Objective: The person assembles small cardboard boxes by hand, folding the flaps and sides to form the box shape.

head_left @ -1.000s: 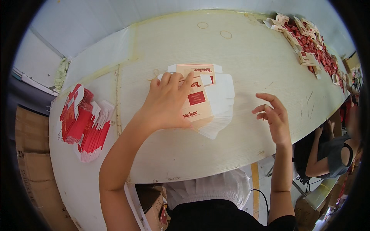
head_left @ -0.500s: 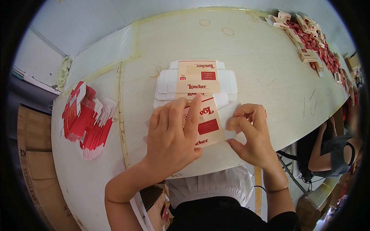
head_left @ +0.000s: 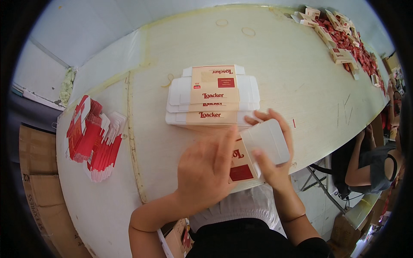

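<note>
Cardboard, cream and red: one flat carton blank (head_left: 244, 161) held at the near edge of the pale wooden table (head_left: 292, 73). Gripped by the left hand (head_left: 206, 172) from the left (fingers spread over its face), pinched by the right hand (head_left: 271, 161) at a raised white flap. Just beyond, a stack of blanks (head_left: 213, 96). Far left, red folded cartons (head_left: 92, 137); far right, assembled boxes (head_left: 344, 41).

Beige-and-white carton blank (head_left: 254, 150) with red panel; red-and-white flat stack (head_left: 92, 137).
</note>
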`<state>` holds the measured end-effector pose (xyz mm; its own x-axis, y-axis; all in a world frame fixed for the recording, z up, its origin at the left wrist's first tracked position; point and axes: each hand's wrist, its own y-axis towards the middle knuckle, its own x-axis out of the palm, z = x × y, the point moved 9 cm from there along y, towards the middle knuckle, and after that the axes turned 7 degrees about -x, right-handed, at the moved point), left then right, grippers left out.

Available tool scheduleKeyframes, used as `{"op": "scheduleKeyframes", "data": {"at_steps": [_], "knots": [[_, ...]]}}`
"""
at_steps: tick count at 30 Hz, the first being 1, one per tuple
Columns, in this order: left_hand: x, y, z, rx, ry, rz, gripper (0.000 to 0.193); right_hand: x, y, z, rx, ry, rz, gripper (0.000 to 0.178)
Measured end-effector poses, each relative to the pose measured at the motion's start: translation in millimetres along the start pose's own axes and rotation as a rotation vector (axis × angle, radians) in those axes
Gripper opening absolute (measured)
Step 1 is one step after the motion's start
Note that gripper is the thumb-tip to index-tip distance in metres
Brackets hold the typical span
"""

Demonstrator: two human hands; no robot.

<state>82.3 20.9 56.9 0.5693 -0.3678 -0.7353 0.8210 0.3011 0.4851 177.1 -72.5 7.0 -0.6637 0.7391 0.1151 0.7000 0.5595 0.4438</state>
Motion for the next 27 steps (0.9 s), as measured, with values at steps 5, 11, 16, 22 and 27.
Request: {"op": "scheduleKeyframes", "data": {"at_steps": [5, 11, 16, 22, 27], "knots": [[10.5, 1.5, 1.7, 0.005, 0.025, -0.106, 0.076, 14.9, -12.3, 15.2, 0.214, 0.088, -0.084, 0.063], [13.5, 0.2, 7.9, 0.097, 0.039, -0.097, 0.073, 23.9, -8.4, -1.4, 0.075, 0.275, -0.161, 0.069], [10.2, -3.2, 9.4, 0.084, 0.077, -0.029, 0.055, 29.1, -13.8, -12.8, 0.030, -0.409, -0.455, 0.084], [15.2, -2.8, 9.6, 0.070, 0.159, -0.069, 0.045, 31.1, -16.1, -14.4, 0.223, -0.179, -0.403, 0.085], [14.5, 0.5, 6.8, 0.051, 0.097, -0.083, 0.066, 26.1, -20.9, -7.0, 0.381, -0.027, -0.271, 0.079]]}}
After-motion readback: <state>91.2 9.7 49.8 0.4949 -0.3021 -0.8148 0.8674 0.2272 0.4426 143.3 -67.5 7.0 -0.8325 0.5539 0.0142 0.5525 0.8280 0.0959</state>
